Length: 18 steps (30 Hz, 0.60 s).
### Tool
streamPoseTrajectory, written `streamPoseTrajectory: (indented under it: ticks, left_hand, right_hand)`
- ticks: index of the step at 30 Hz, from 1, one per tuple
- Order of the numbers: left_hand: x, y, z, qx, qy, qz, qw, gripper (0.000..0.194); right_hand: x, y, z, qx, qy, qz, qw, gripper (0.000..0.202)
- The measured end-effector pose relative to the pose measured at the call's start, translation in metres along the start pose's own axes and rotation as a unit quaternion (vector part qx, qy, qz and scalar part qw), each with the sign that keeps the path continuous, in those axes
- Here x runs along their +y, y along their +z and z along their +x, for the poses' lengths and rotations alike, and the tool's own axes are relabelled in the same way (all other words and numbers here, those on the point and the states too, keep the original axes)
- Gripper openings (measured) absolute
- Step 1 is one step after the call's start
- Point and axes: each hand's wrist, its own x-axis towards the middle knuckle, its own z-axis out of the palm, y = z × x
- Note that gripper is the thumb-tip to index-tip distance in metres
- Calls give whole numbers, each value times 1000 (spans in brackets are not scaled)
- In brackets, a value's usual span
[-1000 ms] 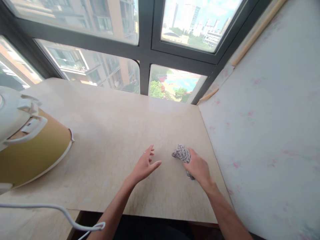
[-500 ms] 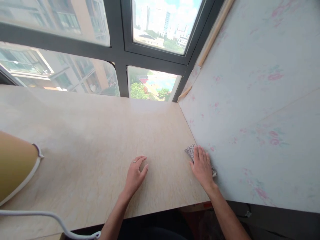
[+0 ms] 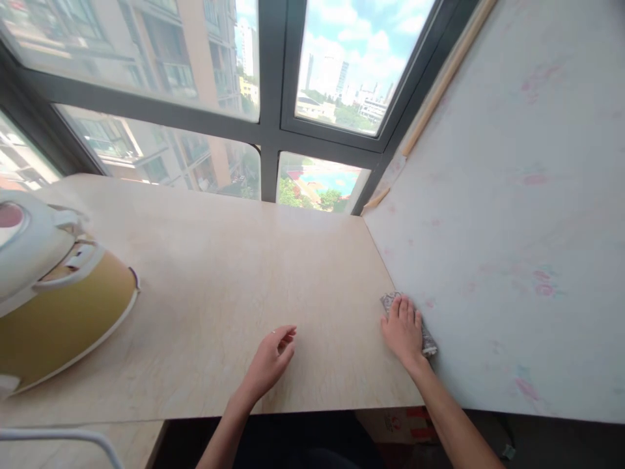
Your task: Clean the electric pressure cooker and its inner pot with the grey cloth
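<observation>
A grey patterned cloth [image 3: 428, 342] lies on the pale marbled sill top [image 3: 234, 273], along the seam with the wall. My right hand [image 3: 404, 331] is laid over it, fingers together and pressing it down, so most of the cloth is hidden and only its ends show. Left of it, my left hand [image 3: 271, 355] hovers at or just above the surface, holding nothing. Its fingers are loosely bent, with the thumb apart from them.
On the left stands a white and gold rice cooker [image 3: 73, 312], with a white cord [image 3: 63, 435] near the front edge. Dark-framed windows [image 3: 271, 130] close off the back. A floral-papered wall [image 3: 498, 260] bounds the right. Below the edge is a cardboard box [image 3: 390, 423].
The view has shifted left and up, bringing more of the rice cooker into sight. My right hand stays on the cloth by the wall. My left hand's fingers have curled in slightly.
</observation>
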Motion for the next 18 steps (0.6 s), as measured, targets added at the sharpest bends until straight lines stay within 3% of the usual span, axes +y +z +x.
streamPoseTrajectory:
  ticks: [3, 6, 8, 10, 12, 15, 16, 18]
  left_hand:
    - [2, -25, -24, 13, -11, -16, 1000, 38]
    - [2, -59, -49, 72, -16, -26, 997, 35]
    - [2, -84, -64, 144, -28, -42, 988, 31]
    - [3, -110, -79, 254, -42, -74, 963, 25]
    - [6, -136, -94, 393, -49, -121, 910, 20]
    - [19, -175, -119, 582, -30, -206, 786, 16]
    - [25, -188, -128, 621, -13, -230, 750, 16]
    - [39, -214, -145, 660, 29, -254, 706, 17]
  right_hand:
    - [-2, -12, 1, -14, 17, 0, 1000, 65]
    - [-9, -17, -4, 44, -19, 68, 997, 69]
    - [-21, -10, -7, 83, -51, 138, 986, 74]
    - [-41, 1, -6, 93, -74, 213, 970, 79]
    - [-70, 9, -1, 79, -108, 295, 946, 77]
    - [-120, -2, 9, 58, -154, 411, 897, 69]
    - [-137, -14, 12, 48, -154, 445, 881, 66]
    - [-167, -44, 14, 9, -131, 503, 854, 60]
